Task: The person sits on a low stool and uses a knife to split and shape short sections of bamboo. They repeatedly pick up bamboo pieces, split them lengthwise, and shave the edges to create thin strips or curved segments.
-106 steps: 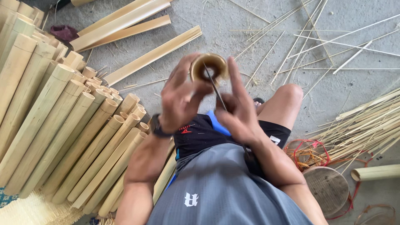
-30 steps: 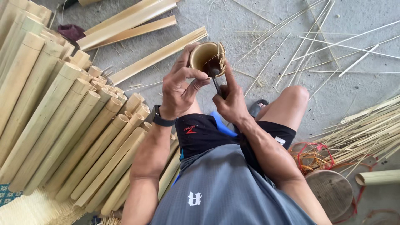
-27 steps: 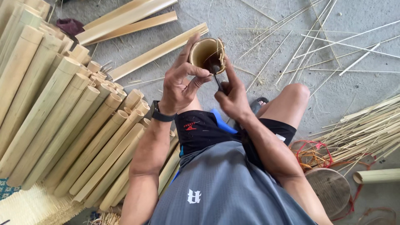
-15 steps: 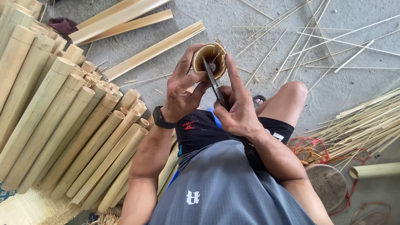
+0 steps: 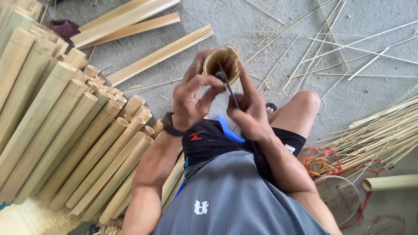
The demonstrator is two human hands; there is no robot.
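Above the knees, left hand (image 5: pixel 191 98) grip still closed round bamboo tube (image 5: pixel 222 64), right hand (image 5: pixel 248 115) grip clasping knife (image 5: pixel 230 91), blade now steeper.

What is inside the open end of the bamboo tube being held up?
A thin dark blade held by the right hand reaches into the bamboo tube, which the left hand grips. The wall looks hollow and pale; the blade's tip and deeper interior are hidden.

Bamboo workshop, stacked poles (image 5: pixel 65 126) (concrete floor (image 5: pixel 261 26)), splints (image 5: pixel 383 135)

Stacked bamboo poles (image 5: pixel 65 130) left; split slats (image 5: pixel 159 54) on concrete; thin strips (image 5: pixel 383 135), round wooden block (image 5: pixel 337 196) right.
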